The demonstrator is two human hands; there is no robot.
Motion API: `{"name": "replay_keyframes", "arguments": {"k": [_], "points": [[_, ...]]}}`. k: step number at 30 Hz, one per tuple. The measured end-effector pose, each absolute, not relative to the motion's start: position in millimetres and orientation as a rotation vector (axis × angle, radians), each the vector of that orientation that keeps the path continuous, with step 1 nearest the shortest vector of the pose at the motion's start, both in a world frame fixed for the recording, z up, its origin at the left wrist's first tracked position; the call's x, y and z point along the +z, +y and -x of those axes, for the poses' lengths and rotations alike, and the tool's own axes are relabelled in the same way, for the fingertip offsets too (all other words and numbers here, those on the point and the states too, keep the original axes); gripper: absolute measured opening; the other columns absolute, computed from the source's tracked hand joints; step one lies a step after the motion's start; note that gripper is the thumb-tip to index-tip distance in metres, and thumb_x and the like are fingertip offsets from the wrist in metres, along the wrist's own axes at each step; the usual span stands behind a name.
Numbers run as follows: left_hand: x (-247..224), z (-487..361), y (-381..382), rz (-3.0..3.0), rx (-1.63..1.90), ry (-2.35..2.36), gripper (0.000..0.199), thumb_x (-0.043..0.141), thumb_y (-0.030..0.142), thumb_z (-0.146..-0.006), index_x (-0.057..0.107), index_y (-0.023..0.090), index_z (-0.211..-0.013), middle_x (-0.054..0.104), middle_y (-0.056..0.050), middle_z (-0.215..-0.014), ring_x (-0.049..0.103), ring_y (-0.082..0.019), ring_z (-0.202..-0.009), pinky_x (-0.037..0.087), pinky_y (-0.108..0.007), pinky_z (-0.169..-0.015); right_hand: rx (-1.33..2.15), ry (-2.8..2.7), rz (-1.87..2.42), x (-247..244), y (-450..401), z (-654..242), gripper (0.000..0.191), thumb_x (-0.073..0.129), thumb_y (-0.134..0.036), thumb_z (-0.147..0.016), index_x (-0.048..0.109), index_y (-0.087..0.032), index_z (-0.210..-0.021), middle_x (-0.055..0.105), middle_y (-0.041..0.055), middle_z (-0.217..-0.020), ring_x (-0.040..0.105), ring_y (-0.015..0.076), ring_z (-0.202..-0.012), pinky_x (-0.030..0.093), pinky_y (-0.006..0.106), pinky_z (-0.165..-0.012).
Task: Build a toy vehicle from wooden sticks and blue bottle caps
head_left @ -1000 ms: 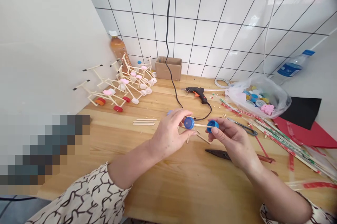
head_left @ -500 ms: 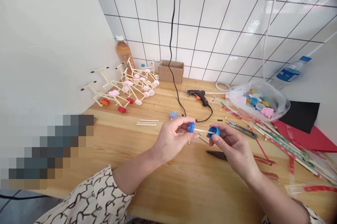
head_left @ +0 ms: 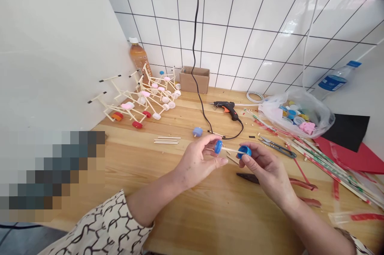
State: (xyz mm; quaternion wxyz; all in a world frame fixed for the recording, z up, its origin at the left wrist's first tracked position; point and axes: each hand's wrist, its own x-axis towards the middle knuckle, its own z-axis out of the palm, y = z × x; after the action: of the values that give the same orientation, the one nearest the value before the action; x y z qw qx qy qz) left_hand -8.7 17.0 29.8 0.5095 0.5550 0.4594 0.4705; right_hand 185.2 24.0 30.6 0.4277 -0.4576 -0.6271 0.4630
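Note:
My left hand pinches a blue plastic bottle cap between thumb and fingers. My right hand grips a second blue bottle cap by its rim. A thin wooden stick joins the two caps like an axle and spans the gap between my hands. Just beyond my left hand, a small blue cap on a short stick lies on the wooden table. Black-handled pliers lie under my right hand, not touched.
A black hot glue gun and its cable lie behind my hands. Stick-and-cap models stand at the back left. At right are scissors, a plastic bag of caps, and bundled sticks.
The view has tilted and shifted slightly. My hands still hold the two caps on the stick, with little movement. The small blue cap on the table shows more fully beyond my left hand.

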Motion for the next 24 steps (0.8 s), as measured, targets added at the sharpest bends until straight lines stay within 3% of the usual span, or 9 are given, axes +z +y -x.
{"name": "replay_keyframes", "arguments": {"k": [8,14,21,24], "points": [[22.2,15.8,20.1,-1.726,1.231,1.221,0.047,0.073,0.019,-0.067,0.056,0.018,-0.111,0.064,-0.009,-0.107,0.062,-0.019,-0.091,0.055,-0.035,-0.076,1.146,-1.577,1.179,31.0,26.4,-186.6,0.030,0.062,-0.038,-0.079,0.059,-0.018,-0.101,0.062,0.0008,-0.069,0.061,0.0138,-0.065,0.055,0.027,-0.062],[24.1,17.7,16.7,-2.433,1.446,1.204,0.033,0.064,0.022,-0.078,0.056,0.016,-0.109,0.062,-0.010,-0.113,0.053,-0.023,-0.109,0.043,-0.043,-0.097,1.116,-1.643,1.179,23.0,21.8,-187.6,0.030,0.060,-0.035,-0.081,0.057,-0.019,-0.106,0.061,0.0010,-0.075,0.059,0.0125,-0.064,0.053,0.023,-0.055],[25.6,9.6,10.1,-2.800,1.147,1.235,0.010,0.052,0.015,-0.083,0.060,0.014,-0.090,0.066,-0.003,-0.080,0.056,-0.020,-0.092,0.036,-0.043,-0.093,0.944,-1.876,1.139,14.4,14.5,-183.5,0.029,0.057,-0.030,-0.085,0.054,-0.021,-0.112,0.064,0.0028,-0.085,0.062,0.0135,-0.073,0.053,0.024,-0.064],[20.0,7.9,9.4,-2.842,1.113,1.233,0.016,0.044,0.008,-0.082,0.059,0.013,-0.078,0.061,-0.003,-0.068,0.055,-0.017,-0.079,0.036,-0.043,-0.093,0.823,-1.974,1.127,14.8,11.7,-181.6,0.029,0.055,-0.029,-0.086,0.054,-0.019,-0.113,0.065,0.0032,-0.084,0.061,0.0133,-0.073,0.053,0.024,-0.065]]}}
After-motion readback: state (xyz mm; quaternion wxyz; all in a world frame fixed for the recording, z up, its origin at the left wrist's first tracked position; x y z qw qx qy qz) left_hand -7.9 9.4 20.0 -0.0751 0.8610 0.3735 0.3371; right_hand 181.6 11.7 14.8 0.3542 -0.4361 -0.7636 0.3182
